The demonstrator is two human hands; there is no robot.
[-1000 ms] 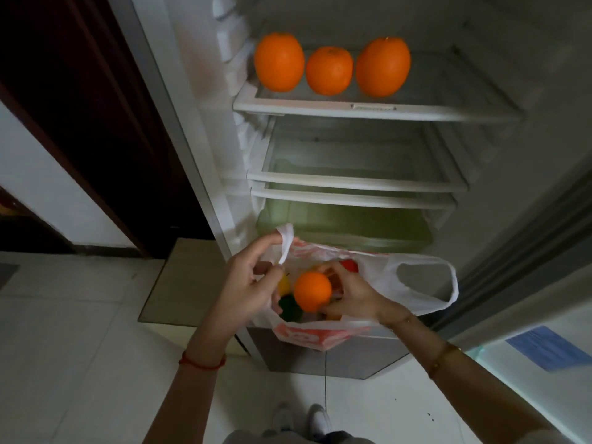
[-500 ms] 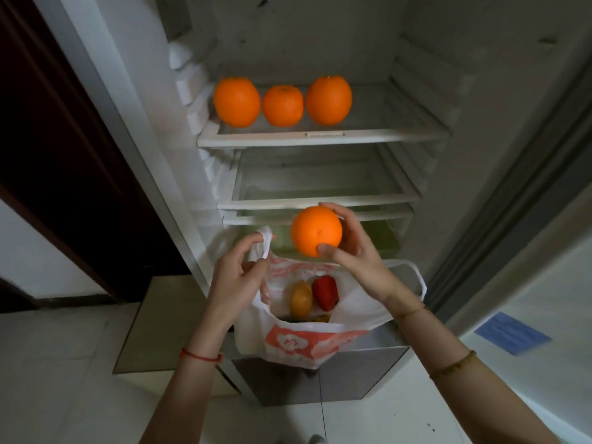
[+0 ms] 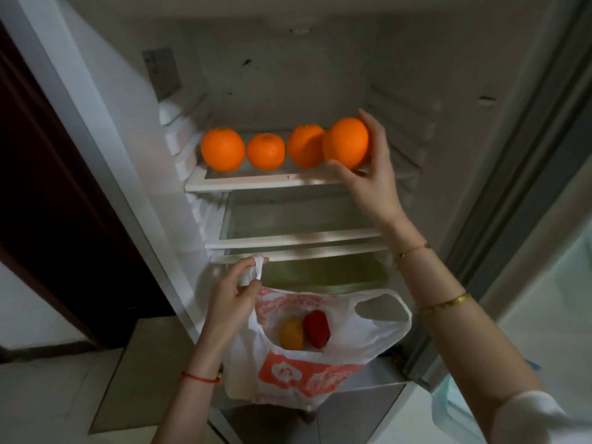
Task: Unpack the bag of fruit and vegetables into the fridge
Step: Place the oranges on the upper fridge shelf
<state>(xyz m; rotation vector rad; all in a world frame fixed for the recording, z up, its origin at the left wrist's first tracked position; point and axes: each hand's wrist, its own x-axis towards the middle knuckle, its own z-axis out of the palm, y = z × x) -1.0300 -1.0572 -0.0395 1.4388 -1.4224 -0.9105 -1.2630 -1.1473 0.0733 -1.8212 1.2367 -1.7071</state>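
Gripping one bag handle, left hand (image 3: 231, 294) holds the plastic bag (image 3: 307, 373) open; yellow fruit (image 3: 291, 333) and red fruit (image 3: 316, 328) inside. Right hand (image 3: 373, 174) clasps an orange (image 3: 346, 143) at top shelf (image 3: 266, 181) right end, beside three oranges (image 3: 266, 151).

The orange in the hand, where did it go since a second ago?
The right hand lifted the orange out of the bag up to the top shelf, beside three oranges already there, still gripped. The left hand kept holding the bag handle; those three oranges stayed put.
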